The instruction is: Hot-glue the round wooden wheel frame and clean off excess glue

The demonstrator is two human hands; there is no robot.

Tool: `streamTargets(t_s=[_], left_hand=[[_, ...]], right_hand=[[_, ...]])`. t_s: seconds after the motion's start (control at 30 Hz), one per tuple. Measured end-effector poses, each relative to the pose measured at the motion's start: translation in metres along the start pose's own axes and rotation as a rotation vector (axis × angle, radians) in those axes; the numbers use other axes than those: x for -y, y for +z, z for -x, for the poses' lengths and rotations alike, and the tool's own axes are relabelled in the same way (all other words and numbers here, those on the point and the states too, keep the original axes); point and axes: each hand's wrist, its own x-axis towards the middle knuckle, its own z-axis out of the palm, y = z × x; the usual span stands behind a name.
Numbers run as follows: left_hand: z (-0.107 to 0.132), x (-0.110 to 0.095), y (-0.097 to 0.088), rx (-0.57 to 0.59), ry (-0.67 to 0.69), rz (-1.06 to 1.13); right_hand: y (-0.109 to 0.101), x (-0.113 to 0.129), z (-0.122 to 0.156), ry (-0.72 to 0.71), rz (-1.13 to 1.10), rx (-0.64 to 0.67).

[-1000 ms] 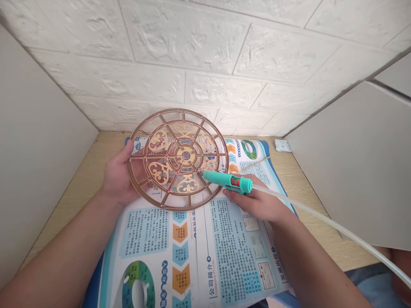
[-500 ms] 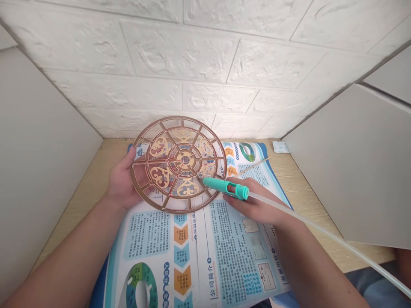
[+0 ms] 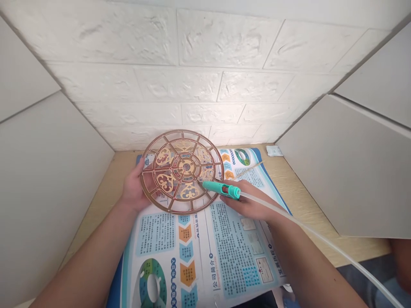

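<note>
"Everything sits smaller and lower in the view than a second ago. Did the hands move?"

"Hardly. The head view has shifted, and the hands and what they hold keep much the same relation."

"What does each hand have?"

"Nearest, the person's right hand (image 3: 247,203) is curled closed around a teal nozzle tool (image 3: 221,188). Its long axis runs nearly level, with the tip pointing left and slightly far, over the near-right part of an openwork gold-and-copper disc (image 3: 186,167). A clear plastic tube (image 3: 308,226) trails from its tail toward the near right. The person's left hand (image 3: 133,192) is partly open, with the thumb at the disc's left rim and the fingers hidden behind it."

"And beneath and beyond?"

"A blue-and-white printed leaflet (image 3: 231,256) lies under the disc on a light wooden shelf (image 3: 105,192). A thin pale stick (image 3: 247,170) rests on the leaflet, a small white packet (image 3: 274,150) sits far right, and a white brick-pattern wall (image 3: 205,94) closes the far side."
</note>
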Motion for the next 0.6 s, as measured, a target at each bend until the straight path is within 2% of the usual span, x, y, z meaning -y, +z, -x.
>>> streamTargets(t_s=[0.27, 0.4, 0.47, 0.5, 0.6], left_hand=[[-0.002, 0.001, -0.005, 0.052, 0.003, 0.037], [-0.002, 0.001, -0.007, 0.09, -0.004, 0.018], [-0.001, 0.0, -0.006, 0.063, -0.005, 0.002], [-0.001, 0.0, -0.006, 0.047, -0.002, -0.006], [0.001, 0.001, -0.005, 0.075, 0.007, -0.013]], right_hand=[[0.003, 0.0, 0.001, 0.003, 0.083, 0.016], [-0.005, -0.003, 0.007, 0.005, 0.01, -0.017], [-0.01, -0.01, 0.011, -0.002, -0.077, -0.119], [-0.012, -0.015, 0.013, 0.013, -0.126, -0.213], [-0.017, -0.031, 0.014, 0.15, -0.26, -0.586]])
